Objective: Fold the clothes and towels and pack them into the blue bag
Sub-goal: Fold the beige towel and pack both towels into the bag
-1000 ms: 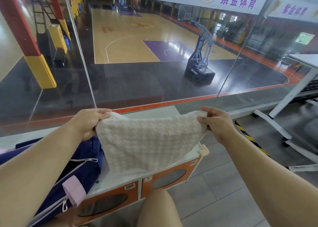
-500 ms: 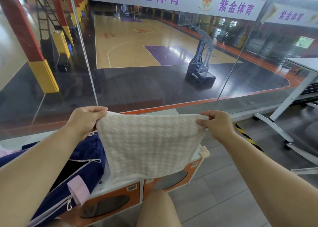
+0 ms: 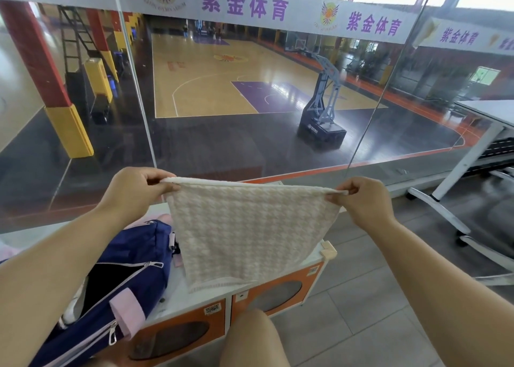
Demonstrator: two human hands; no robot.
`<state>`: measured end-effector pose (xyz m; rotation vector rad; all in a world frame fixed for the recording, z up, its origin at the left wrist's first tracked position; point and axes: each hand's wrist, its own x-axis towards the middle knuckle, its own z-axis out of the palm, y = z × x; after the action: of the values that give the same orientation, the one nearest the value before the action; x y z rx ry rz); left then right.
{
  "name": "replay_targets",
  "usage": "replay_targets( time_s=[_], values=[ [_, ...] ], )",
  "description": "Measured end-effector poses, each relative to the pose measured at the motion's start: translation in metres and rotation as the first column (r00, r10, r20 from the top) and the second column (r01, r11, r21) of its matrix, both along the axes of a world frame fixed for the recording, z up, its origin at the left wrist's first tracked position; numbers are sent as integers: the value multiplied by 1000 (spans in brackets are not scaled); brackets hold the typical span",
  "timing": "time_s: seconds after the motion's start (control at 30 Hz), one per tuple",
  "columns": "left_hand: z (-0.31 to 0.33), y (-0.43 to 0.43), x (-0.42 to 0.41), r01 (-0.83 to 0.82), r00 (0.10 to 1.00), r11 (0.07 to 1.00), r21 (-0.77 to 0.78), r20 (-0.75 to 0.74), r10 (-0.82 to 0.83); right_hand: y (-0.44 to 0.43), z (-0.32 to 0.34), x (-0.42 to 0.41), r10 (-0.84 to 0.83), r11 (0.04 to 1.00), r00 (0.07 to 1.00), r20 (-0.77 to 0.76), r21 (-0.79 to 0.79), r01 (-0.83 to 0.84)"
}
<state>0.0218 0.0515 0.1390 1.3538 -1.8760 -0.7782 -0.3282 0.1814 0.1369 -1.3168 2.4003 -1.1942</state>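
Your left hand and right hand each pinch a top corner of the towel, unfolded; the blue bag gapes unzipped, packing remains.

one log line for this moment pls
left hand: pinching towel corner | right hand: pinching other corner | towel: stretched, unfolded | blue bag: unzipped

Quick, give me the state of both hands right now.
Left hand: closed, pinching the towel at its top left corner.
Right hand: closed, pinching its top right corner.
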Motion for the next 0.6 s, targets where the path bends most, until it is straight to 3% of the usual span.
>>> replay_targets(
  time_s=[0.13, 0.37, 0.6],
  values=[
    [5, 1, 4, 90, 988, 995, -33, 130, -85, 10, 11, 0, 45, 999, 998, -37, 12, -44],
    [5, 2, 11, 149, 986, 989, -10, 76, -148, 22, 21, -4, 81, 996, 997, 1, 42, -81],
    [-2, -5, 18, 233, 933, 966, -109, 304, -191, 26, 17, 5, 55, 996, 996, -66, 67, -50]
  ],
)
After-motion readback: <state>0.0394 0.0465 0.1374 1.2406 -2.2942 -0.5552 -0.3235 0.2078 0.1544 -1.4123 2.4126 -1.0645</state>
